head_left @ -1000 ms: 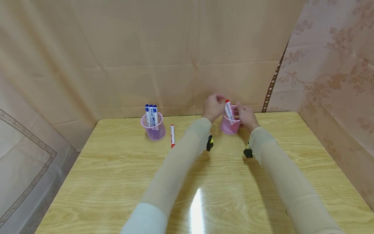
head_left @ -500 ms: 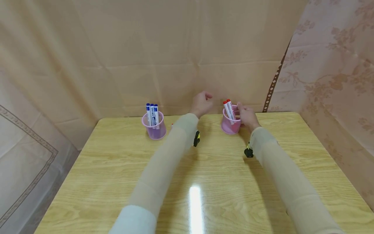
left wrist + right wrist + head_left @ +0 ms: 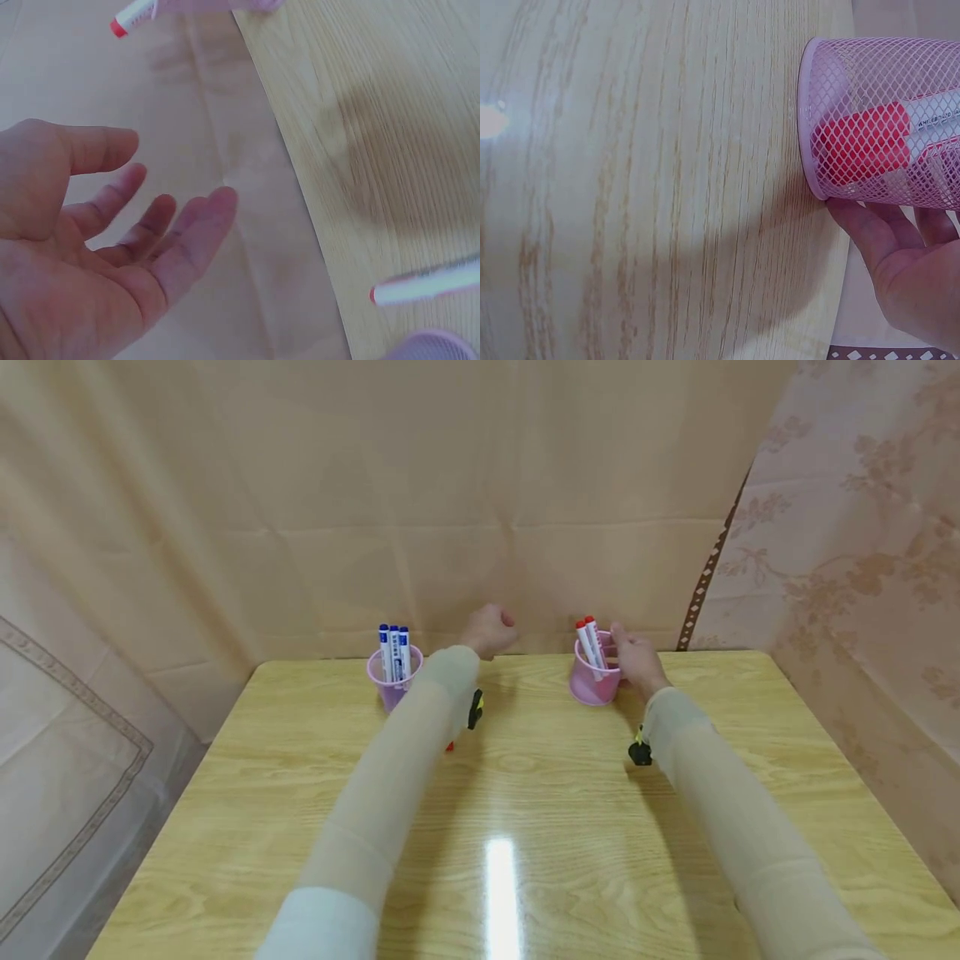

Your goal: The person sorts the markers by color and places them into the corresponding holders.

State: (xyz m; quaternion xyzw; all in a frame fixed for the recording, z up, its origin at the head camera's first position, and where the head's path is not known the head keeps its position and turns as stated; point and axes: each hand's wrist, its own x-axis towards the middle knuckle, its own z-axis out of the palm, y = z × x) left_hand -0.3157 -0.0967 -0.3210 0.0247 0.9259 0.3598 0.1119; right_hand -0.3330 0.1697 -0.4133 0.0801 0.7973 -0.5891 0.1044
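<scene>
My right hand [image 3: 637,662] holds the side of a pink mesh pen cup [image 3: 592,687] at the right of the table's far edge. Two red-capped whiteboard markers [image 3: 588,643] lean in that cup; their red lower ends [image 3: 866,142] show through the mesh in the right wrist view. My left hand [image 3: 489,631] hovers by the far edge between the two cups, fingers loosely bent and holding nothing. Below it, a red-ended marker [image 3: 427,288] lies on the table in the left wrist view. In the head view my left forearm covers most of that marker.
A second mesh pen cup [image 3: 385,692], pinkish purple, stands at the far left with blue-capped markers [image 3: 395,652] in it. My left sleeve partly covers this cup. Behind the wooden table [image 3: 555,777] hangs a beige curtain [image 3: 360,485].
My left hand has let go of a red-capped marker, which now leans in the right cup, and has moved left. My right hand stays on the cup.
</scene>
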